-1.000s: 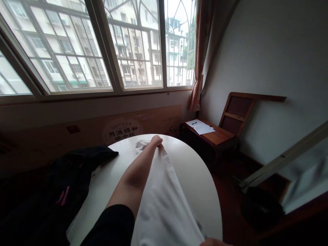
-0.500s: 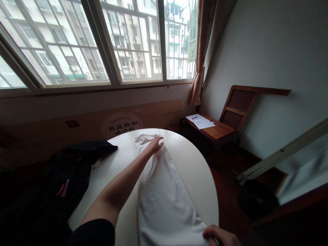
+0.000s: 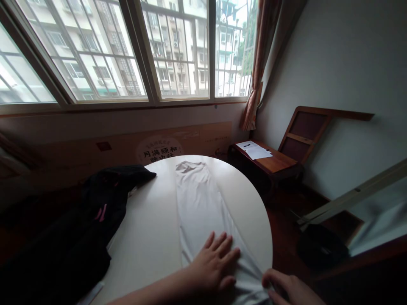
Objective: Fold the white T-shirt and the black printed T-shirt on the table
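Note:
A long piece of white cloth, which looks like a folded garment (image 3: 203, 203), lies stretched over the round white table (image 3: 149, 220). Its far end is slightly crumpled near the table's back edge. My left hand (image 3: 213, 262) rests flat on the cloth with its fingers spread. At the lower right, my right hand (image 3: 286, 288) pinches the near right edge of the cloth by the table's rim. The nearest end of the cloth runs out of view at the bottom.
A dark garment with pink marks (image 3: 108, 190) hangs over the table's left side. To the right stands a low wooden table (image 3: 280, 162) with papers (image 3: 254, 150) on it. A barred window (image 3: 178, 55) and a tied curtain (image 3: 251, 110) are behind.
My left hand has drawn back from the far end of the cloth to its near part, fingers spread. My right hand still grips the near right edge. The view has shifted slightly left.

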`<state>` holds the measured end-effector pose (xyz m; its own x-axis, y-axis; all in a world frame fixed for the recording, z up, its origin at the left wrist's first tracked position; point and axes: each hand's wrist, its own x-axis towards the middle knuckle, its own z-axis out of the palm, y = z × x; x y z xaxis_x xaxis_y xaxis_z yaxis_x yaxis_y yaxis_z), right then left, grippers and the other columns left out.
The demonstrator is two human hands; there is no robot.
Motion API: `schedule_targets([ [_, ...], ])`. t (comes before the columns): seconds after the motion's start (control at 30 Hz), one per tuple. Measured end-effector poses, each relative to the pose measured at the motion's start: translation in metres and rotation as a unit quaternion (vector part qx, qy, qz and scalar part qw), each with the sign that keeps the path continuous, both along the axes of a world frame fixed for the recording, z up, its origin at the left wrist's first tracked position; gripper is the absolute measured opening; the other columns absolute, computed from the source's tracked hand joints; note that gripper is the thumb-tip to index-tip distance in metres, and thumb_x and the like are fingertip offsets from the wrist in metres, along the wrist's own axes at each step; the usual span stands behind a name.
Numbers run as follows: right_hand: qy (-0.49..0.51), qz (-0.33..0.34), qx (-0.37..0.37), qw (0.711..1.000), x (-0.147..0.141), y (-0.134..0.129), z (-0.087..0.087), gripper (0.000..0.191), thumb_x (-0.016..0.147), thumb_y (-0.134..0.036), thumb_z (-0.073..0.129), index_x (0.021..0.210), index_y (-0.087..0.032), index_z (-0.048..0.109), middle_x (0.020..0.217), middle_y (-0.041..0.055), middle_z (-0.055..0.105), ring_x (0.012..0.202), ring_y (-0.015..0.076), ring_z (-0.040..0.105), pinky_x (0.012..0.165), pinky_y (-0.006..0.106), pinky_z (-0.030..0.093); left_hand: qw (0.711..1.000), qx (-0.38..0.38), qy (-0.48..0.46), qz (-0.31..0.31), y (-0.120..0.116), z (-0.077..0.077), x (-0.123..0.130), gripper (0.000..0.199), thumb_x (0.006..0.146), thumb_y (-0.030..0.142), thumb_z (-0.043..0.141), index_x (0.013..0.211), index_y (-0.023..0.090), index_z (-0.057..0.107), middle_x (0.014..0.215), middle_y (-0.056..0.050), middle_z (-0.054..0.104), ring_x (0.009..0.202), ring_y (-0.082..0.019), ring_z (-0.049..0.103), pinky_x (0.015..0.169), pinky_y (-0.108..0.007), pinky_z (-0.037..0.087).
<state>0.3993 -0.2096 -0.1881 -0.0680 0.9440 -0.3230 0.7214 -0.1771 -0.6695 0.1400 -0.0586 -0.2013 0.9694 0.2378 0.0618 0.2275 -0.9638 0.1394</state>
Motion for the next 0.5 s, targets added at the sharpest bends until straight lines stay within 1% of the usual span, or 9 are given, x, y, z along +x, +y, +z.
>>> schedule_targets([
  [0.07, 0.016, 0.0, 0.033, 0.999, 0.006, 0.009, 0.016, 0.024, 0.093, -0.033, 0.049, 0.098, -0.026, 0.071, 0.09, 0.002, 0.076, 0.083, 0.0203, 0.072, 0.073, 0.024, 0.049, 0.998, 0.047, -0.029, -0.041, -0.018, -0.005, -0.003, 0.075, 0.097, 0.066, 0.041, 0.158, 0.023, 0.031, 0.158, -0.015, 0.042, 0.145, -0.037, 0.038, 0.117, -0.057, 0.03],
  [0.1, 0.014, -0.007, 0.053, 0.998, 0.008, 0.016, 0.023, 0.025, 0.095, -0.034, 0.048, 0.1, -0.026, 0.072, 0.091, 0.0023, 0.076, 0.084, 0.0204, 0.071, 0.075, 0.025, 0.049, 0.995, 0.074, -0.048, -0.055, -0.026, -0.008, -0.002, 0.07, 0.098, 0.063, 0.044, 0.156, 0.024, 0.035, 0.156, -0.014, 0.045, 0.142, -0.035, 0.042, 0.115, -0.054, 0.033],
  [0.17, 0.0, -0.021, 0.097, 0.995, 0.009, 0.034, 0.031, 0.027, 0.095, -0.035, 0.049, 0.106, -0.024, 0.071, 0.094, 0.0037, 0.075, 0.084, 0.0206, 0.071, 0.077, 0.027, 0.05, 0.987, 0.124, -0.084, -0.056, -0.039, -0.013, 0.001, 0.05, 0.1, 0.051, 0.048, 0.144, 0.027, 0.05, 0.147, -0.01, 0.056, 0.129, -0.03, 0.055, 0.108, -0.048, 0.043],
  [0.23, -0.004, -0.003, 0.155, 0.988, 0.004, 0.051, 0.035, 0.026, 0.095, -0.032, 0.049, 0.109, -0.022, 0.069, 0.098, 0.0058, 0.074, 0.087, 0.0209, 0.069, 0.081, 0.029, 0.05, 0.985, 0.149, -0.086, -0.035, -0.05, -0.017, 0.003, 0.028, 0.101, 0.04, 0.051, 0.124, 0.028, 0.062, 0.124, -0.007, 0.069, 0.104, -0.024, 0.066, 0.09, -0.039, 0.053],
  [0.27, -0.002, 0.02, 0.185, 0.982, -0.002, 0.059, 0.035, 0.024, 0.094, -0.03, 0.05, 0.107, -0.021, 0.068, 0.099, 0.0066, 0.073, 0.09, 0.0211, 0.068, 0.083, 0.03, 0.05, 0.986, 0.152, -0.066, -0.022, -0.054, -0.019, 0.001, 0.02, 0.1, 0.036, 0.053, 0.114, 0.026, 0.064, 0.109, -0.006, 0.072, 0.091, -0.022, 0.067, 0.077, -0.034, 0.054],
  [0.3, 0.001, 0.048, 0.21, 0.977, -0.008, 0.064, 0.035, 0.021, 0.094, -0.027, 0.051, 0.103, -0.02, 0.068, 0.099, 0.0069, 0.071, 0.092, 0.0211, 0.067, 0.084, 0.03, 0.05, 0.988, 0.151, -0.036, -0.008, -0.058, -0.019, -0.002, 0.014, 0.099, 0.033, 0.055, 0.106, 0.025, 0.064, 0.096, -0.006, 0.071, 0.08, -0.021, 0.066, 0.065, -0.03, 0.052],
  [0.37, 0.005, 0.104, 0.235, 0.966, -0.022, 0.071, 0.034, 0.015, 0.091, -0.022, 0.053, 0.096, -0.021, 0.067, 0.096, 0.006, 0.07, 0.093, 0.0206, 0.065, 0.084, 0.03, 0.049, 0.989, 0.144, 0.039, 0.023, -0.065, -0.019, -0.014, 0.006, 0.096, 0.026, 0.059, 0.097, 0.022, 0.062, 0.079, -0.005, 0.067, 0.067, -0.02, 0.063, 0.047, -0.024, 0.042],
  [0.43, 0.011, 0.151, 0.232, 0.961, -0.033, 0.072, 0.032, 0.013, 0.087, -0.017, 0.057, 0.094, -0.021, 0.067, 0.096, 0.0047, 0.069, 0.092, 0.0196, 0.064, 0.083, 0.029, 0.048, 0.984, 0.132, 0.107, 0.058, -0.071, -0.019, -0.029, 0.002, 0.093, 0.021, 0.061, 0.091, 0.02, 0.061, 0.073, -0.005, 0.064, 0.063, -0.021, 0.063, 0.04, -0.023, 0.035],
  [0.5, 0.016, 0.188, 0.224, 0.956, -0.039, 0.071, 0.028, 0.018, 0.083, -0.013, 0.061, 0.096, -0.023, 0.068, 0.098, 0.0036, 0.069, 0.093, 0.0191, 0.064, 0.085, 0.029, 0.047, 0.979, 0.115, 0.147, 0.077, -0.077, -0.018, -0.042, 0.003, 0.092, 0.019, 0.062, 0.089, 0.019, 0.06, 0.071, -0.005, 0.064, 0.062, -0.022, 0.064, 0.04, -0.022, 0.035],
])
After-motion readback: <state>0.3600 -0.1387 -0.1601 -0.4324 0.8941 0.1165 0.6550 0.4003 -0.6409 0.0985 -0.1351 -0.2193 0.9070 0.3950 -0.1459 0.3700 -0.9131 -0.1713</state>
